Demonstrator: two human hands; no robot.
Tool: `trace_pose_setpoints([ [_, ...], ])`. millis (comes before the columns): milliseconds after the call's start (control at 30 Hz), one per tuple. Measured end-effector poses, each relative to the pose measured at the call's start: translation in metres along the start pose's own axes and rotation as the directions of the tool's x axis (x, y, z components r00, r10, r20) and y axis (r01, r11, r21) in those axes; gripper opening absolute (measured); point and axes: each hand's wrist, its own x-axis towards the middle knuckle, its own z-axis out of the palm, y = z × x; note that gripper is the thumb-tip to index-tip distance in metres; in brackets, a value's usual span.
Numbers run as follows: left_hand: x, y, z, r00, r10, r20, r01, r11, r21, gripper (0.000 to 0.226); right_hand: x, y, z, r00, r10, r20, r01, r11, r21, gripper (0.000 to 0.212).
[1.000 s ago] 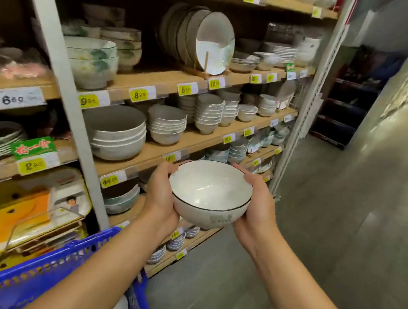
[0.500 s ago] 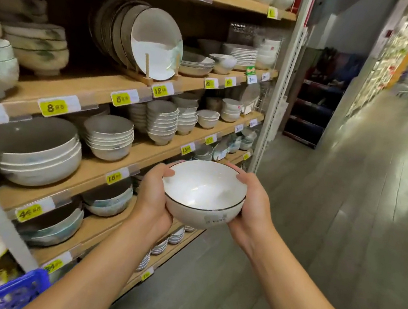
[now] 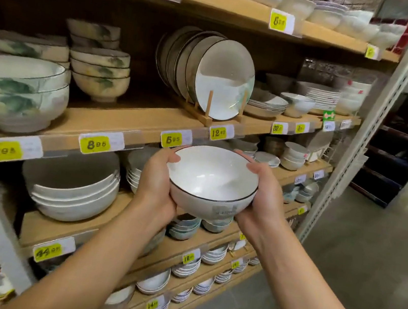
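Bowl [image 3: 211, 179] raised — left hand [image 3: 157, 187], right hand [image 3: 262, 198] apparently cupping it.

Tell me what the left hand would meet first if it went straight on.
Probably the stack of small bowls just behind the left hand, which grips the white bowl; the shelf edge above is near too. Depth is unclear.

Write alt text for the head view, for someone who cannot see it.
A left hand and right hand hold a white, dark-rimmed bowl between them before wooden shop shelves. The shelves bear stacked bowls, plates upright in a rack and yellow price tags.
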Motion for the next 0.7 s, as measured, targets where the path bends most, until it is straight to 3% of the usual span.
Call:
trace_pose_setpoints([
  [400,0.041,0.079,-0.028,0.926,0.235,-0.296,-0.234,0.971,0.04,0.043,0.092,0.016,0.101,0.938,0.137,0.32,-0.138,0.99,-0.021,0.036],
  [700,0.074,0.114,-0.038,0.822,0.369,-0.434,-0.362,0.927,0.102,0.042,0.15,0.024,0.154,0.803,0.254,0.54,-0.24,0.966,-0.097,0.031],
])
